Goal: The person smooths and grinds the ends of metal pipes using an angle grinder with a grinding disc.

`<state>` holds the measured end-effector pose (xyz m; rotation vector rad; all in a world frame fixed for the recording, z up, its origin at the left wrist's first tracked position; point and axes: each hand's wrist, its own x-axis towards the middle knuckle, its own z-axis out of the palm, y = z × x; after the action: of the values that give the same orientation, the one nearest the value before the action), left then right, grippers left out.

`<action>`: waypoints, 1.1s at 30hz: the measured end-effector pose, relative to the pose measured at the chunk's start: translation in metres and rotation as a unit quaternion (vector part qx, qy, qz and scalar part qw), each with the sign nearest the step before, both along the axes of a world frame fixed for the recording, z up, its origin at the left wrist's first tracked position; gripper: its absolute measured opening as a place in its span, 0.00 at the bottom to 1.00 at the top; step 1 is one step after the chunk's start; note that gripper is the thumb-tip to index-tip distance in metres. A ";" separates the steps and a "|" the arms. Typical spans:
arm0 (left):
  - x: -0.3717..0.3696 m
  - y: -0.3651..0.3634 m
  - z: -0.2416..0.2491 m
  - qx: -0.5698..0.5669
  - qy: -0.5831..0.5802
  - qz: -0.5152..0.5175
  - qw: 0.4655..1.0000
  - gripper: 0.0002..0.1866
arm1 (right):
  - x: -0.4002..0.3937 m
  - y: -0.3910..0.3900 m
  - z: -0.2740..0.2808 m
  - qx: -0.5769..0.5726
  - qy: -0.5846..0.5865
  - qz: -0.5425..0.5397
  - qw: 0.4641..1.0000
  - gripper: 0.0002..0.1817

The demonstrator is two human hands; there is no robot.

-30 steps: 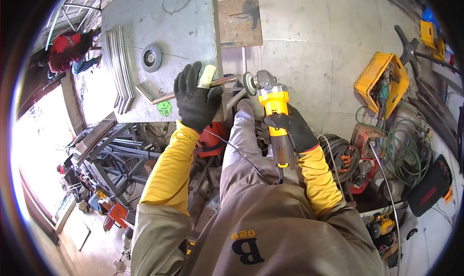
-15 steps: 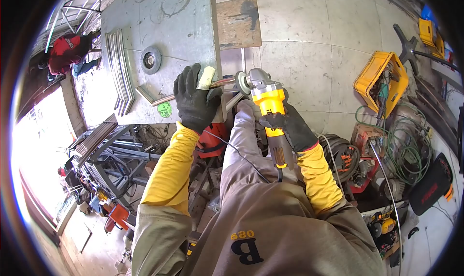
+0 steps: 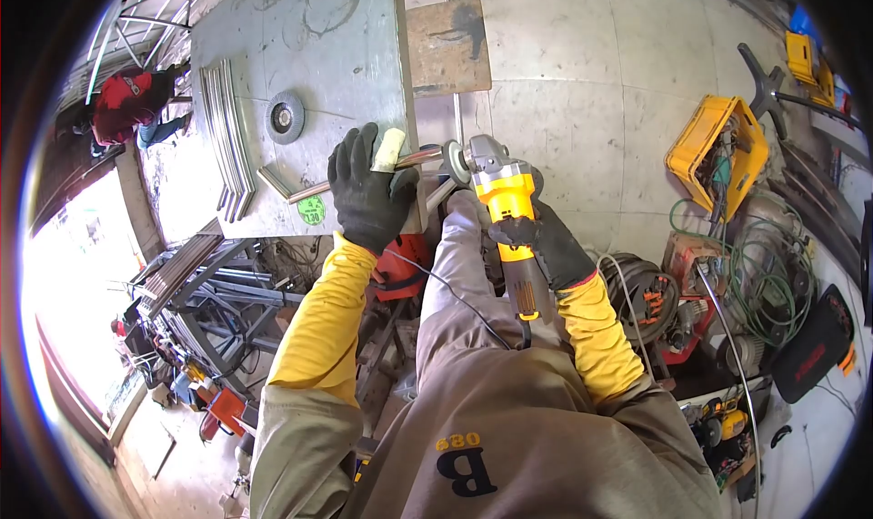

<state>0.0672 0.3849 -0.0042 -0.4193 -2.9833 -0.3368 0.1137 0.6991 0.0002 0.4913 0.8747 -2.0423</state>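
Note:
My left hand (image 3: 368,201), in a black glove with pale wrapping (image 3: 388,150) around one finger, is pressed over a thin bent metal bar (image 3: 310,191) and holds it at the table's near corner. The bar's end sticks out past the table edge on the right. My right hand (image 3: 556,246), also gloved in black, grips the body of a yellow and grey angle grinder (image 3: 506,196). Its round disc (image 3: 456,162) faces left, right at the bar's end. A black cord (image 3: 525,332) runs from the grinder's lower end.
On the grey table (image 3: 350,50) lie several bent bars (image 3: 225,141), a small wheel (image 3: 285,117) and a green round sticker (image 3: 311,211). A yellow crate (image 3: 757,160), green hose (image 3: 782,273) and tools crowd the right. Another person (image 3: 127,105) is at far left.
Both hands, the bar and the grinder keep almost the same places. The view has shifted very slightly.

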 end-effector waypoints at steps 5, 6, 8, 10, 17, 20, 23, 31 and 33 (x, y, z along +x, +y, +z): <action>0.000 0.002 0.004 -0.005 -0.013 0.002 1.000 0.35 | -0.003 -0.002 -0.008 0.090 0.043 0.057 0.993 0.31; -0.001 0.002 0.003 -0.005 -0.010 0.001 1.000 0.35 | -0.001 -0.003 -0.012 0.091 0.045 0.056 0.993 0.31; -0.001 0.003 0.004 -0.001 -0.002 0.002 1.000 0.36 | 0.007 -0.005 -0.013 0.037 0.006 0.017 0.999 0.33; -0.001 0.000 0.005 -0.002 -0.006 0.001 1.000 0.36 | 0.008 -0.001 -0.009 0.017 0.000 0.000 1.000 0.34; 0.001 0.001 0.002 0.001 -0.004 0.005 1.000 0.38 | -0.008 -0.001 0.010 0.055 0.024 0.005 0.998 0.31; 0.002 0.001 0.001 -0.004 -0.007 0.010 1.000 0.38 | -0.008 -0.002 -0.001 0.055 0.037 0.022 0.998 0.29; 0.004 0.000 0.001 -0.005 -0.008 0.011 1.000 0.39 | -0.010 0.000 -0.004 0.058 0.049 0.018 0.997 0.30; 0.002 -0.001 -0.002 0.004 0.005 0.008 1.000 0.39 | -0.010 0.002 0.005 0.017 0.017 0.018 1.000 0.32; 0.002 0.000 -0.002 0.005 0.009 0.006 1.000 0.39 | -0.011 0.002 0.002 0.021 0.024 0.020 0.999 0.33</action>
<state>0.0697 0.3846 -0.0059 -0.4023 -2.9634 -0.3459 0.1026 0.7013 0.0022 0.4446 0.9507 -2.0098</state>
